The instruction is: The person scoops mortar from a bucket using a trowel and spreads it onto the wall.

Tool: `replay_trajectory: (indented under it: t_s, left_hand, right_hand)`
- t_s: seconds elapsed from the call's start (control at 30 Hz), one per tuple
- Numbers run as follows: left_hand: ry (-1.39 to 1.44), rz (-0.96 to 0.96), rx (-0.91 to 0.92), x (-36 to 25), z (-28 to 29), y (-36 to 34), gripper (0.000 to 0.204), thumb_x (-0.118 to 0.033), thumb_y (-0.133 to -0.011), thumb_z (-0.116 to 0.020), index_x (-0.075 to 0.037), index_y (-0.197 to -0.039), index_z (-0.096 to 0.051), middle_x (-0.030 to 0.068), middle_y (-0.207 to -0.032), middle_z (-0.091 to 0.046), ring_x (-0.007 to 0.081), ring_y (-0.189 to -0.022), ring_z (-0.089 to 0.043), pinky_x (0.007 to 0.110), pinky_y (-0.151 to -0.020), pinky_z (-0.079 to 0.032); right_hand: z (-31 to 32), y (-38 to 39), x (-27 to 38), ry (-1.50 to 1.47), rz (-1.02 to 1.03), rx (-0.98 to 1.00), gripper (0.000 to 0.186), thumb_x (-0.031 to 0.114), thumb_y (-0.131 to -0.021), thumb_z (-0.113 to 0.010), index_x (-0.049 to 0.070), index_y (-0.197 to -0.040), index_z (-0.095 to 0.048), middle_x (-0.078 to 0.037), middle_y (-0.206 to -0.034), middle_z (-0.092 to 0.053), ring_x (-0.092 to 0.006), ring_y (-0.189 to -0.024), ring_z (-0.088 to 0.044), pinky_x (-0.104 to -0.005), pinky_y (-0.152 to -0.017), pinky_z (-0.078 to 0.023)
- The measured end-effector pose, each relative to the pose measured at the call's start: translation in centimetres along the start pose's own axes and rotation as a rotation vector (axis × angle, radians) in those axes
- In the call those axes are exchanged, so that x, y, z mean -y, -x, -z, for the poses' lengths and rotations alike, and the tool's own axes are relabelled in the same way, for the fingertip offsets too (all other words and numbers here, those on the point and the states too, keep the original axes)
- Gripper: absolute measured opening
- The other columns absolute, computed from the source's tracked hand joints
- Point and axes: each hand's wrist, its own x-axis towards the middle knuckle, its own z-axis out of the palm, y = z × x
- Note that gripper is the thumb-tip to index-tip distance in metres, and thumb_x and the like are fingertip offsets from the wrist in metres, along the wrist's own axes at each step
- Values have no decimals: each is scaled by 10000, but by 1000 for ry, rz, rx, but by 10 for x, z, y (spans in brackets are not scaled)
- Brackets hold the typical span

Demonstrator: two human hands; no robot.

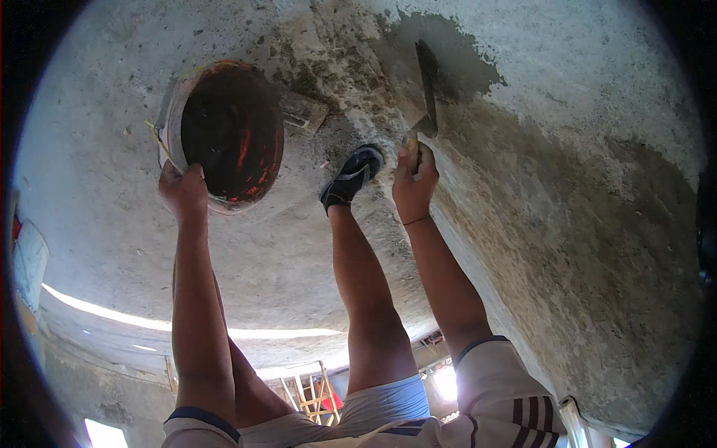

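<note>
My left hand (184, 193) is closed on the near left edge of a round bucket (170, 123), beside its thin yellowish handle (155, 134). The bucket tilts so that its dark inside, streaked with orange-red, faces me; how much it holds I cannot tell. In my right hand (415, 183) is the wooden grip of a pointing trowel (427, 86). Its narrow metal blade points up and away, close to a patch of wet grey mortar (455, 56) on the wall. Between the bucket and the trowel my foot, in a dark sandal (355, 173), stands on the floor.
A flat float with a handle (305, 112) lies on the floor just behind the bucket. The rough plastered wall (590, 246) rises along my right, with crumbled mortar (336, 63) at its foot. Wooden pieces and something red (331, 403) stand behind me.
</note>
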Motion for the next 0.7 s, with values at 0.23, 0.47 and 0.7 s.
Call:
replay_trajectory:
  t_s: [0.23, 0.47, 0.7]
  left_hand:
    - [146, 33, 33, 15, 5, -6, 309, -53, -677, -558, 46, -962, -622, 90, -855, -655, 197, -745, -615, 315, -696, -475]
    - [118, 69, 45, 4, 1, -3, 273, -46, -675, -551, 39, -920, -634, 80, -823, -655, 193, -729, -618, 316, -687, -477]
    - [50, 40, 22, -8, -2, 1, 261, -50, -664, -549, 28, -895, -642, 59, -798, -651, 166, -702, -605, 307, -665, -473]
  right_hand:
    - [34, 23, 35, -142, -104, -38, 303, 200, -928, -576, 1, -1139, -488, -37, -883, -533, -96, -697, -490, -245, -618, -431]
    - [34, 24, 43, -394, -53, -32, 323, 215, -924, -582, 27, -1143, -438, -37, -894, -512, -77, -741, -480, -239, -606, -422]
    - [-7, -6, 16, -40, 3, 71, 227, 152, -898, -601, -10, -1038, -526, -59, -800, -545, -90, -648, -478, -267, -555, -420]
